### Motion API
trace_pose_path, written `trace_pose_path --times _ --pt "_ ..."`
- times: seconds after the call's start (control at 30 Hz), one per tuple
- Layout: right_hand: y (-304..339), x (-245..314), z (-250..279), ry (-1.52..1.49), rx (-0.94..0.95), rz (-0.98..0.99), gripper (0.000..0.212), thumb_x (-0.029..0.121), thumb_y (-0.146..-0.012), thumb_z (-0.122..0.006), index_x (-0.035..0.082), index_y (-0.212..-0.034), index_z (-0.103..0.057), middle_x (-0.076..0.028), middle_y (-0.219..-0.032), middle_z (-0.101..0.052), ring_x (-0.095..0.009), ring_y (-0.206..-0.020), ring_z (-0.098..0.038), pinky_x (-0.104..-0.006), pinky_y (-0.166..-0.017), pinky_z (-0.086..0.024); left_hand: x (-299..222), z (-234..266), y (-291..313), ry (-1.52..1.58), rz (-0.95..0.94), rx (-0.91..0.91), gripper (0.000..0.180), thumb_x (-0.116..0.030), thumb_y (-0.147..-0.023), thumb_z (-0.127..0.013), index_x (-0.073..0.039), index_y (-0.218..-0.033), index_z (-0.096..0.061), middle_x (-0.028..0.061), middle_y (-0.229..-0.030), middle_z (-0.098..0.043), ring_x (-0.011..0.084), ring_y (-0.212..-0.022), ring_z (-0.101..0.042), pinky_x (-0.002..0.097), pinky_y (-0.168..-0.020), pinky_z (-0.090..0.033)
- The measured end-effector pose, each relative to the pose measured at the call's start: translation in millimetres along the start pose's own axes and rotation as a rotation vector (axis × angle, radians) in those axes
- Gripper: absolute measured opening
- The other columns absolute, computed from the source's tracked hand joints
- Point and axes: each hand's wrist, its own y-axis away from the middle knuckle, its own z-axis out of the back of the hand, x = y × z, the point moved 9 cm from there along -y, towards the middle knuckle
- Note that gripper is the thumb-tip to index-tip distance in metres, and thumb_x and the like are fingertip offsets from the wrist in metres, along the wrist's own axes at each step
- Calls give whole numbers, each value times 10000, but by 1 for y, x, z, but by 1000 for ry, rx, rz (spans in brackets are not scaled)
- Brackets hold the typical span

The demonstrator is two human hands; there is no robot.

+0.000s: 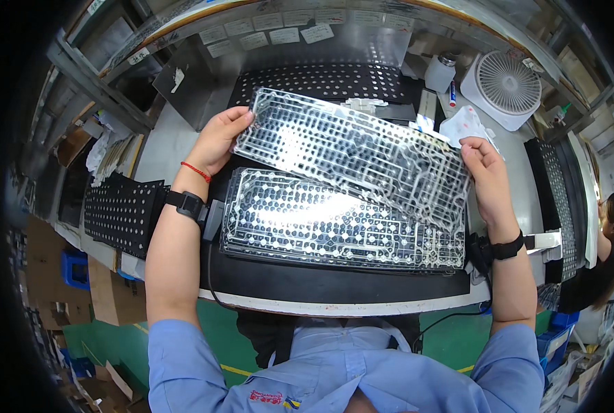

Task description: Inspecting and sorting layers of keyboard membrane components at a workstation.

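Observation:
Between my two hands hangs a clear keyboard membrane sheet (355, 151) with printed traces and dots, tilted so that its right end is lower. My left hand (219, 141) pinches its upper left corner. Its right end is gripped by my right hand (486, 175), thumb and fingers closed on the edge. Just below, a stack of similar keyboard membranes (307, 230) lies on a black mat (348, 286); the raised sheet covers part of the stack's upper right. Glare whitens spots on both.
Behind stands a black perforated sheet (321, 79). A white fan (503, 86), a bottle (440, 72) and a marker (452, 93) are at the back right. Black dotted sheets (124, 213) lie at the left. Another person (606, 241) is at the far right. Cables hang near both wrists.

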Motion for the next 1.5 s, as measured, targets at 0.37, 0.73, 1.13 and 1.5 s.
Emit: trace_pose_path --times 0.37,0.73,1.13,1.5 --pt "-2 -7 5 -17 -2 -38 188 220 -967 -576 45 -1023 -619 76 -739 -563 -14 -611 -452 -187 -587 -354 -1 16 -4 96 -46 -110 160 -202 -980 -543 -72 -1046 -609 -10 -872 -648 58 -704 -570 197 -632 -459" --pt "1 5 17 -136 -101 39 217 189 -961 -585 31 -1109 -606 28 -803 -624 -33 -695 -549 -184 -608 -418 -15 5 8 57 -25 -199 270 -270 -1011 -475 -78 -1152 -602 -29 -842 -629 39 -634 -530 190 -540 -386" --pt "4 15 6 -42 -60 96 434 78 -914 -600 14 -1329 -488 -3 -955 -639 -45 -759 -578 -175 -629 -442 -3 18 -3 -2 -68 -164 231 -206 -983 -538 -62 -1155 -594 -39 -850 -622 16 -631 -540 141 -513 -394" --pt "2 4 0 2 38 -7 331 130 -942 -578 0 -1243 -539 -47 -984 -645 -86 -782 -598 -193 -689 -458 3 52 -2 192 -115 -394 438 -143 -976 -530 47 -1340 -378 172 -1208 -564 262 -1085 -599 315 -907 -528"
